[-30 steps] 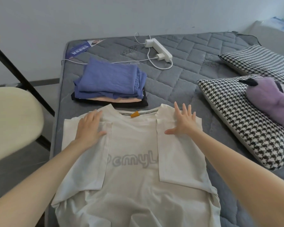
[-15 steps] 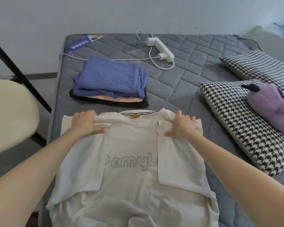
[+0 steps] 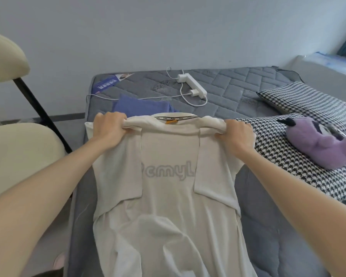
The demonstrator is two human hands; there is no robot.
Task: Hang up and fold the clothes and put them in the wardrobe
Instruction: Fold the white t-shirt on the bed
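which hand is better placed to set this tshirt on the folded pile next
Left, probably: the left hand grips the white T-shirt just in front of the blue folded pile; the right hand grips it beside the houndstooth pillow.

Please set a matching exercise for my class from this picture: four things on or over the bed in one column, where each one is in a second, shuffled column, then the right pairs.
Things
1. white T-shirt with grey lettering
2. white plastic power strip
3. purple plush toy
4. folded blue cloth garment

Places
A. lying on the black-and-white houndstooth pillow
B. gripped at the shoulders by the left hand and the right hand
C. partly hidden behind the T-shirt's collar
D. closest to the far wall, on the grey quilted mattress

Pairs: 1-B, 2-D, 3-A, 4-C
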